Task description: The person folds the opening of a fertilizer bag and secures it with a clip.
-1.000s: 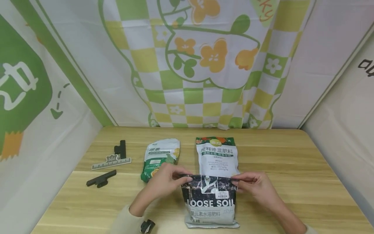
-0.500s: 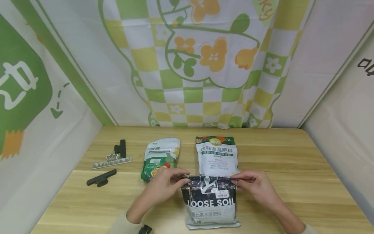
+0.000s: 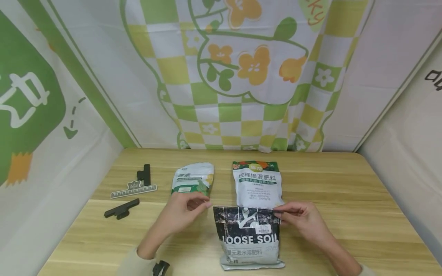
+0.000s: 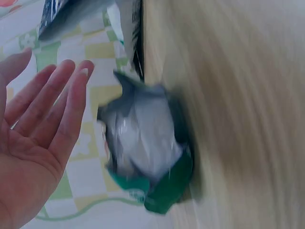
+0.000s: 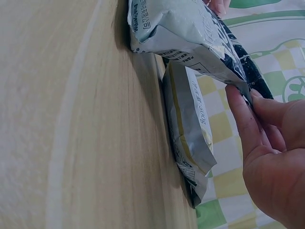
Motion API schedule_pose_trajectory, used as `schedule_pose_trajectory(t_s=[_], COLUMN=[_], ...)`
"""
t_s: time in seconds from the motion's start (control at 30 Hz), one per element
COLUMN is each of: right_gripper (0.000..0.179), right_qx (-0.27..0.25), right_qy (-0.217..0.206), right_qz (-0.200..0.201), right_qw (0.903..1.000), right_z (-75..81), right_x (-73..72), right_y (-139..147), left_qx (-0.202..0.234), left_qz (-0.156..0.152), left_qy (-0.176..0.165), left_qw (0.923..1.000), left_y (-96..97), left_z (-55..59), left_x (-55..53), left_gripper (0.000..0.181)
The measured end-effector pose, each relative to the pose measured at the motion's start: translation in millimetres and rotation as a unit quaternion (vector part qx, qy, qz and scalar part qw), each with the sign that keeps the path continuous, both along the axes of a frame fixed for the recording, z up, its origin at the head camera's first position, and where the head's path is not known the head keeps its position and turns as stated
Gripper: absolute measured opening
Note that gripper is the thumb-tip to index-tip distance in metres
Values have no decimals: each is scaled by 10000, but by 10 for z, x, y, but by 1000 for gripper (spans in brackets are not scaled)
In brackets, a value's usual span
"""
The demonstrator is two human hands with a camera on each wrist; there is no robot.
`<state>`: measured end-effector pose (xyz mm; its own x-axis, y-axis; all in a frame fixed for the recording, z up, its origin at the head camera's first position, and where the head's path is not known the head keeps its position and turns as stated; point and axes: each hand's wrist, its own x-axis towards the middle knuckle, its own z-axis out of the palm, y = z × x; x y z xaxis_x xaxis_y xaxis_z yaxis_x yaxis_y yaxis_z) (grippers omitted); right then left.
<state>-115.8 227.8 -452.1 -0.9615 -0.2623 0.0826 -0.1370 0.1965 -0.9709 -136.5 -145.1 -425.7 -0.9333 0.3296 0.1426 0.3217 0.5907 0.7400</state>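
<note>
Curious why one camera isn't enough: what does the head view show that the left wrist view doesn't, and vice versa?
Head only: two black plastic clips, the right hand, "LOOSE SOIL" lettering on a black-grey plastic bag.
Left wrist only: the blurred, jagged near end of the green-and-white plastic bag.
Both: the latter bag, the left hand, green checkered cloth.

Soil bag [image 3: 249,245]: black upper part, pale grey lower part, "LOOSE SOIL" in white capitals across middle, dark lettering below, small white label at upper right. Printed face toward head view, lettering right way up. Lower body plump, base on tabletop [image 3: 345,191], narrowing to thin, raised top edge, straight and nearly level. Top right corner pinched in right grip [image 3: 302,218]; top left corner free, just beside left grip [image 3: 186,211]. White bag [image 3: 258,188] just beyond, lower end hidden.
</note>
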Motion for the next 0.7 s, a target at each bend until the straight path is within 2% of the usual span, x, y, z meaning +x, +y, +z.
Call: schedule_pose_trajectory(t_s=[0.1, 0.23, 0.33, 0.4, 0.53, 0.7], right_gripper=[21, 23, 24, 25, 28, 33], right_qx=[-1, -22, -54, -75, -158, -328], right_qy=[-44, -208, -314, -405, -558, -737], right_qz=[-9, -34, -14, -34, -107, -113], right_qw=[10000, 9998, 9995, 9991, 9983, 9967], right_z=[-3, -2, 5, 10, 26, 31], right_x=[0, -4, -4, -6, -1, 11], right_y=[2, 5, 4, 5, 7, 12], left_qx=[238, 734, 845, 752, 283, -326], left_qz=[188, 407, 672, 858, 1258, 1718], left_qy=[-199, -439, -301, -74, 349, 490], left_qw=[9993, 9955, 9937, 9934, 9910, 9834], left_y=[-146, -383, -565, -680, -911, -1213], left_z=[21, 23, 9, -2, -21, -38], left_x=[-77, -202, -307, -390, -582, -792], left_gripper=[23, 32, 35, 35, 35, 40])
